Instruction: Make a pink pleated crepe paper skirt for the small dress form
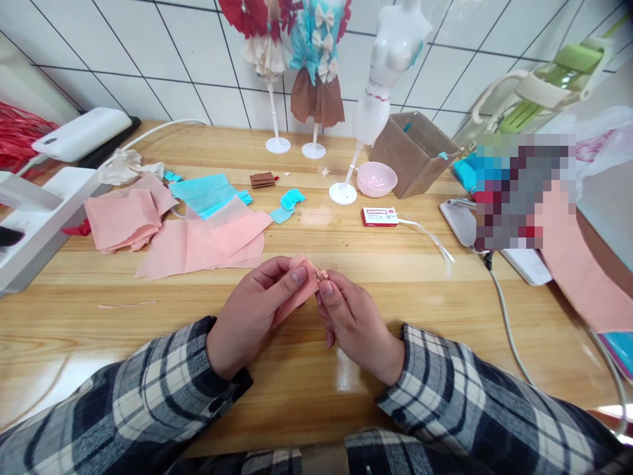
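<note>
Between my hands, above the near middle of the wooden table (198, 310), is a strip of pink crepe paper (302, 293). My left hand (260, 300) is closed on its flat part, thumb on top. The fingertips of my right hand (353, 316) pinch the gathered, crumpled end at the right. Beyond my left hand lie pink crepe paper sheets (198, 247), flat and overlapping. A folded pink stack (123, 218) sits farther left, and blue crepe paper (205, 191) lies behind them.
Dress forms stand along the tiled wall, two dressed in paper outfits (319, 72) and one white and mostly bare (390, 59). To the right are a pink bowl (376, 181), a cardboard box (415, 155), a small tape box (380, 217) and a cable (507, 330). A power strip (54, 218) lies left.
</note>
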The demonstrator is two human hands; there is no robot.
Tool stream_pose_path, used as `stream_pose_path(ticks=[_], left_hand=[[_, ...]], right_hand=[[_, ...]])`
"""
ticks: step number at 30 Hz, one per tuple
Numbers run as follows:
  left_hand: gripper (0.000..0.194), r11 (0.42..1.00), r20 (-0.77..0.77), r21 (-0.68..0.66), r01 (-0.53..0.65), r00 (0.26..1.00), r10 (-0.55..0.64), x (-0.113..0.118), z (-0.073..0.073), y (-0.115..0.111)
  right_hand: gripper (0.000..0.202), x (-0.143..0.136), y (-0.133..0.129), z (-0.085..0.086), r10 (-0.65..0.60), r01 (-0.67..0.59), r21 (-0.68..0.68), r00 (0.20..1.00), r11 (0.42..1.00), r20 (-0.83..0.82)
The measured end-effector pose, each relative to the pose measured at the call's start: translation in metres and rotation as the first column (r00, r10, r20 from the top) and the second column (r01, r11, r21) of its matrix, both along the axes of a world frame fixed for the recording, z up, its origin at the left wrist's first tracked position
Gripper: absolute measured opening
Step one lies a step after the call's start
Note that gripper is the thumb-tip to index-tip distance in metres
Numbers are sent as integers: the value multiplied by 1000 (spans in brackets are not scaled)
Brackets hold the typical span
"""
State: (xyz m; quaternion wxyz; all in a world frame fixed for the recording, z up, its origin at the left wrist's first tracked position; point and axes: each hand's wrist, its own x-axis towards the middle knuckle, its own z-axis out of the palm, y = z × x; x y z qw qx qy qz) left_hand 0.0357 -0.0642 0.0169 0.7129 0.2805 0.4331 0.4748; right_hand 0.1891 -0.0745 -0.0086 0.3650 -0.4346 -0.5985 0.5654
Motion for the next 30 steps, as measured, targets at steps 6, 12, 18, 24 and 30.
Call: stream_pose_path(ticks=[6, 12, 18, 24, 30], left_hand=[[12, 1000, -6, -23, 0, 1000, 0, -1, 0, 0], [9, 1000, 10, -17, 16, 1000, -16, -1, -2, 1], [8, 1000, -1, -2, 26, 1000, -26, -1, -3, 1], [12, 999, -77, 22, 39, 996, -37, -3, -3, 0], [17, 999, -191, 32, 25, 981, -18, -5, 0, 2]], right_hand=[[39, 1, 1, 2, 1, -3, 44, 999, 999, 33], [38, -1, -1, 0, -9, 9, -2, 1000, 1000, -2], [40, -1, -2, 0, -21, 20, -46, 999, 999, -25], [42, -1, -1, 1, -12, 9, -70, 999, 998, -48], [42, 1, -2, 0, 8, -10, -59, 1000, 998, -28]])
